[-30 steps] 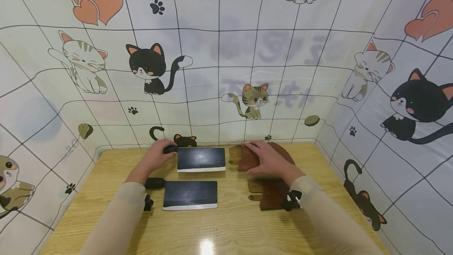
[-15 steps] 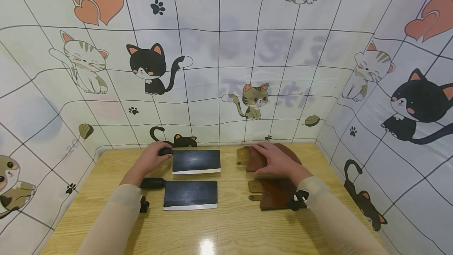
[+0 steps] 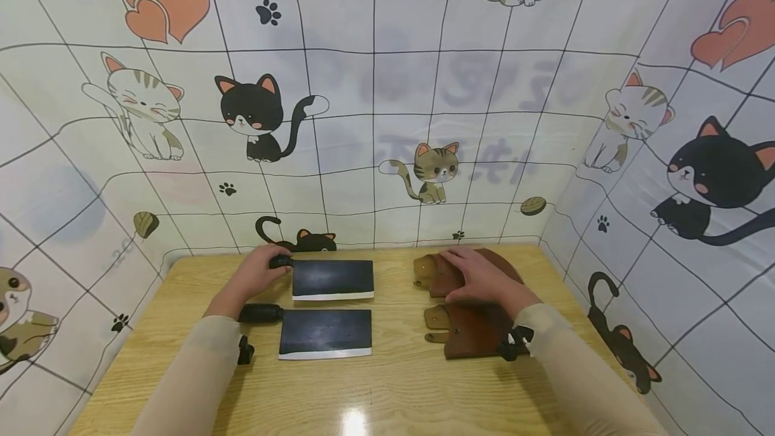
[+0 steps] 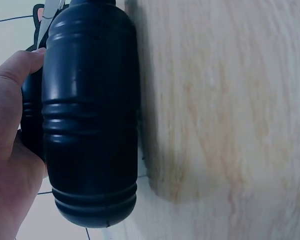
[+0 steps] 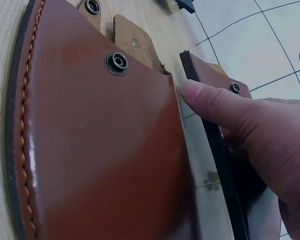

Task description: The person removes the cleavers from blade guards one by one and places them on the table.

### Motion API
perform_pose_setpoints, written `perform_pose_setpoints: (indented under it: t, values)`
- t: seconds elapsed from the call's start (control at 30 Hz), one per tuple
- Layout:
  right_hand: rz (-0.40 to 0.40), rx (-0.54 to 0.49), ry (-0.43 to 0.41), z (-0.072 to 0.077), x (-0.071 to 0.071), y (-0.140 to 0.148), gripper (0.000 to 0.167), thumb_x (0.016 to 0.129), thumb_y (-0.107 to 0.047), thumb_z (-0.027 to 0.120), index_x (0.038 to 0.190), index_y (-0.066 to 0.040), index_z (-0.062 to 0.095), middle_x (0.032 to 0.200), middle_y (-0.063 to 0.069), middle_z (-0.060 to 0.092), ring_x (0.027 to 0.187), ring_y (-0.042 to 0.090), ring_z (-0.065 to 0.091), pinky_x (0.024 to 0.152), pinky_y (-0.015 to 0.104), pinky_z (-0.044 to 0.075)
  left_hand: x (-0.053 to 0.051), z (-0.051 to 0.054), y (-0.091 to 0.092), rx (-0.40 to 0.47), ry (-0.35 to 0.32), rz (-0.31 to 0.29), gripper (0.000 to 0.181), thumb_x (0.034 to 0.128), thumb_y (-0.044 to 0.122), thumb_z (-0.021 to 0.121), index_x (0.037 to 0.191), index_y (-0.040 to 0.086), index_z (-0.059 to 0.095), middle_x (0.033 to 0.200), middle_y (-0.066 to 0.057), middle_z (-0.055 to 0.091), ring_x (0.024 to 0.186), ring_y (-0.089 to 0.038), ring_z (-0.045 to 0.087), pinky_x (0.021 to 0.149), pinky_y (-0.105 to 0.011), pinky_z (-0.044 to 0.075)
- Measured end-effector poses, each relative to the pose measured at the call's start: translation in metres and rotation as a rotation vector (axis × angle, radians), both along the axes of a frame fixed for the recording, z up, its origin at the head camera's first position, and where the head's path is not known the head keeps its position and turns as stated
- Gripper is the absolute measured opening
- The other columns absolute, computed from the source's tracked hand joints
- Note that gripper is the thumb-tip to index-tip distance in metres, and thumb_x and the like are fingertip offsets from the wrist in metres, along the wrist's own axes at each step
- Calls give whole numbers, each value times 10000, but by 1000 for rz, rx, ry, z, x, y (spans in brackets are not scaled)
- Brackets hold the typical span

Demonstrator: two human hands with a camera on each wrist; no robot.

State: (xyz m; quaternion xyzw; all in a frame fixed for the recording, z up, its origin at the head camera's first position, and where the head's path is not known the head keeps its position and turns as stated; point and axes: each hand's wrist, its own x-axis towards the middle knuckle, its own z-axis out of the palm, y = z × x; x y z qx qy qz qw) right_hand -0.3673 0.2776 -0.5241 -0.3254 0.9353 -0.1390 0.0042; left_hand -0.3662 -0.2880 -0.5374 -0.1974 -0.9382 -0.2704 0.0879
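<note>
Two dark-bladed cleavers lie one behind the other on the left of the table. My left hand (image 3: 260, 272) grips the black handle of the far cleaver (image 3: 333, 278). In the left wrist view, the near cleaver's ribbed handle (image 4: 90, 115) fills the foreground and partly covers the held one. On the right, my right hand (image 3: 481, 279) holds the far brown leather cleaver sheath (image 3: 443, 281), thumb on its near edge. The near sheath (image 3: 475, 335) lies flat just in front, its strap tabs pointing left. In the right wrist view, my thumb (image 5: 215, 102) presses the far sheath's edge.
The wooden table (image 3: 387, 382) ends at a cloth wall (image 3: 375, 86) printed with cartoon cats, which also encloses both sides. Bare wood separates the cleavers from the sheaths. The near cleaver (image 3: 325, 333) lies close to the left forearm.
The far cleaver has shifted left and slightly nearer in my left hand. My right hand has slid the far sheath right and a little nearer. The near cleaver and near sheath have stayed put.
</note>
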Motion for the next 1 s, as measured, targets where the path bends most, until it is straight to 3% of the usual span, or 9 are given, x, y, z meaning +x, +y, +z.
perform_pose_setpoints:
  t: [0.3, 0.7, 1.0]
  values:
    - [-29, 10, -44, -4, -1, 4, 1108, 855, -512, 962, 1691, -28, 418, 1690, 282, 416, 1562, 509, 382, 1219, 689, 364, -4, -5, 0, -25, -27, 13, 315, 1007, 129, 827, 1281, -10, 759, 1275, -237, 730, 1233, -498, 652, 1035, -662, 520]
    - [-22, 17, -74, -10, -5, 3, 1088, 872, -510, 949, 1689, -24, 419, 1689, 300, 411, 1558, 508, 391, 1221, 677, 369, -2, -9, -1, -15, -24, 9, 295, 973, 97, 846, 1236, -9, 764, 1222, -229, 731, 1196, -507, 659, 1027, -671, 513]
    - [-32, 28, -165, -13, -9, 3, 1080, 889, -506, 936, 1710, -58, 396, 1724, 249, 385, 1582, 484, 370, 1223, 649, 385, -5, -16, 1, -65, -29, 24, 303, 979, 76, 826, 1252, -30, 748, 1189, -223, 738, 1175, -500, 656, 1017, -669, 514]
